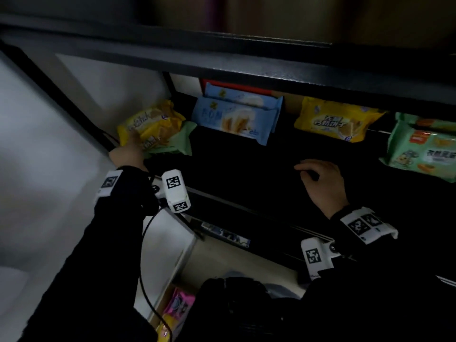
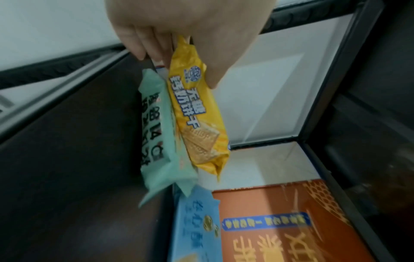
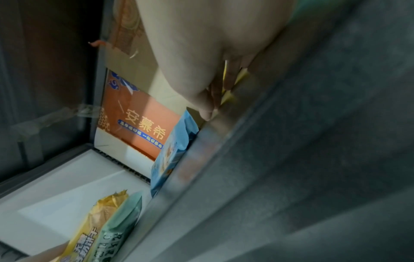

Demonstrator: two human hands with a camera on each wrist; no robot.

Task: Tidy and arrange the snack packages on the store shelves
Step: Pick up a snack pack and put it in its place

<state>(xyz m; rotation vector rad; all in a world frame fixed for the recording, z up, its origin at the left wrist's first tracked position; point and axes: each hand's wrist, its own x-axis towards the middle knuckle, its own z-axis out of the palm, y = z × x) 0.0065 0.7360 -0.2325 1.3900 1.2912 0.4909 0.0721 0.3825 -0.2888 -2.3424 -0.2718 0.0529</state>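
On the dark shelf [image 1: 246, 156], my left hand [image 1: 128, 154] reaches to the far left and pinches a yellow biscuit pack [image 1: 150, 124]. In the left wrist view the thumb and fingers of my left hand [image 2: 170, 35] squeeze the yellow pack [image 2: 197, 113] by its end. A mint-green pack [image 2: 156, 133] lies against it, seen under it in the head view as the green pack [image 1: 172, 141]. My right hand [image 1: 318, 178] rests on the shelf with loosely curled fingers and holds nothing. Its fingertips [image 3: 208, 106] touch the shelf surface.
Two blue packs [image 1: 237, 117] lean at the back middle in front of an orange box [image 2: 291, 221]. Another yellow pack [image 1: 338, 119] and a green pack [image 1: 424, 149] lie to the right. A dark upper shelf board [image 1: 246, 62] overhangs. A pink pack [image 1: 177, 304] sits on a lower shelf.
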